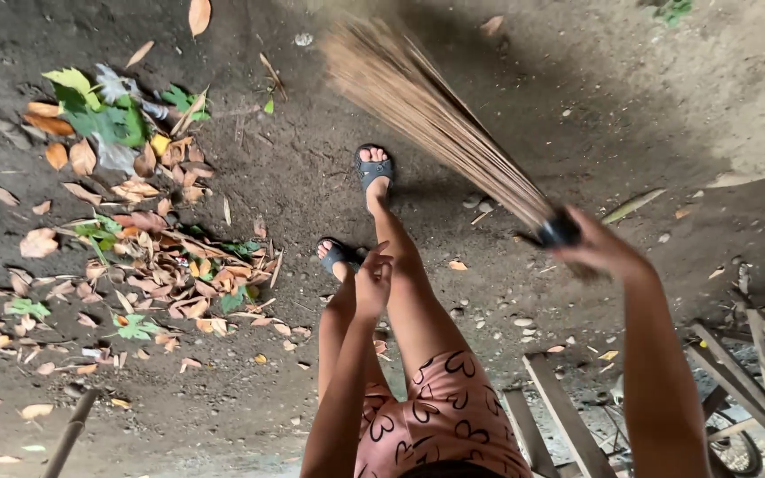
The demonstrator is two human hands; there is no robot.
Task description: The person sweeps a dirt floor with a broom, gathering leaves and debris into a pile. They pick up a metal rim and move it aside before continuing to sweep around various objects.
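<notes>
Sweeping underway: right hand [597, 250] clamped on stick broom [436, 111], upper centre; left hand [372, 281] loose, empty. Next stroke likely needs reaching leaf pile [148, 243], left.

We see no package, label, sign or screen in this view.
</notes>
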